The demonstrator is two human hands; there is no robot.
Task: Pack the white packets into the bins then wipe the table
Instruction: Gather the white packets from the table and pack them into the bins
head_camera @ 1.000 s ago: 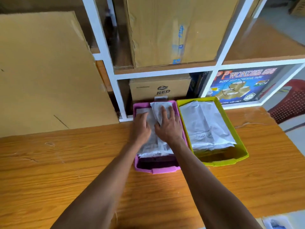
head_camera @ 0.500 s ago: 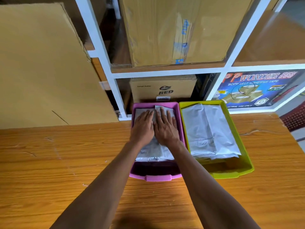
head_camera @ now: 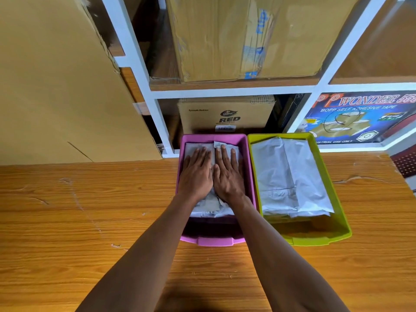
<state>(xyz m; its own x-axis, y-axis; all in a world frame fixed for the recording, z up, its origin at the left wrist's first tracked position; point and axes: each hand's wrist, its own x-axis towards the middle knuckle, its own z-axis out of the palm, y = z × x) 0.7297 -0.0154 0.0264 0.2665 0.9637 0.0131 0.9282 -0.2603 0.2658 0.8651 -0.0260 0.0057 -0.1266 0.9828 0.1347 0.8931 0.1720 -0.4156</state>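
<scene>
**Both hands flat on the packets in the pink bin**

Since one second ago my left hand [head_camera: 196, 174] has uncurled and moved up beside the right hand [head_camera: 228, 174]; now both lie flat, side by side, thumbs nearly touching. I see each grip spread, with straight fingers that press down and pinch nothing.

Nearest to me is the wooden counter [head_camera: 90, 221], with both forearms reaching over it. Then comes the pink bin [head_camera: 215, 240], which stands on the counter. Under my palms the white packets [head_camera: 211, 209] lie in a pile inside it, crumpled at the near edge. Just beside it on the right, touching wall to wall, stands the green bin [head_camera: 319, 238], with more white packets [head_camera: 290, 176] in it.

Behind the bins is a white shelf rack [head_camera: 231, 88] that holds cardboard boxes [head_camera: 227, 113]. At the left a big cardboard sheet [head_camera: 56, 86] leans upright.
</scene>
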